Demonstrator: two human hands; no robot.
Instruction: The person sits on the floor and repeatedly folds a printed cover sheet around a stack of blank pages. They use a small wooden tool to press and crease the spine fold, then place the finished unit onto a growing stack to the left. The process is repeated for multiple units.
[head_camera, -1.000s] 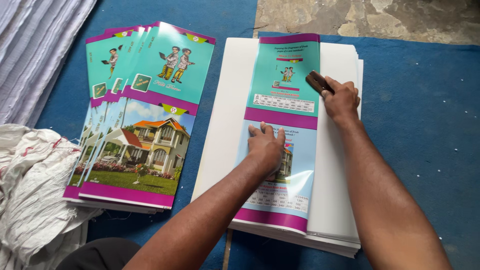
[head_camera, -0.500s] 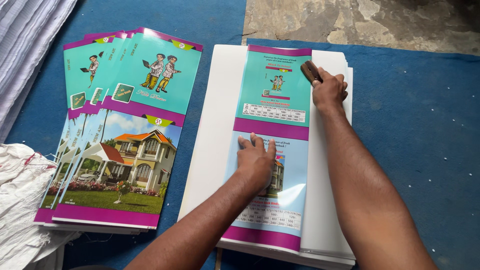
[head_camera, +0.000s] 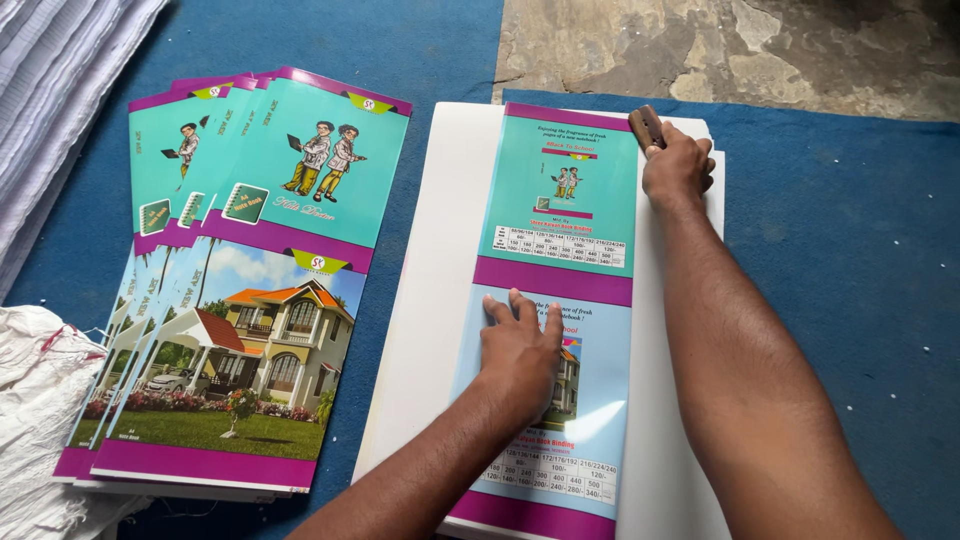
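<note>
Running lengthwise toward the person, the printed cover sheet (head_camera: 555, 300) lies pinned under the flat, released left hand (head_camera: 520, 350) (near half), while the right hand (head_camera: 678, 170) clenches a wooden-handled tool (head_camera: 646, 127) at the white stack (head_camera: 440, 300)'s far right corner.

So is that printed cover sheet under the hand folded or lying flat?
Flat: the teal and purple printed cover sheet lies spread on the white paper stack.

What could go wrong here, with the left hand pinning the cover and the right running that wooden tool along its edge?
1. The left hand pins only the lower half of the printed cover sheet; the upper half could skew on the white paper stack as the wooden tool presses.
2. The right hand works at the stack's far corner; a slip could run the tool off the edge.
3. The fanned pile of finished covers lies close beside the stack; the left forearm could nudge it.
</note>
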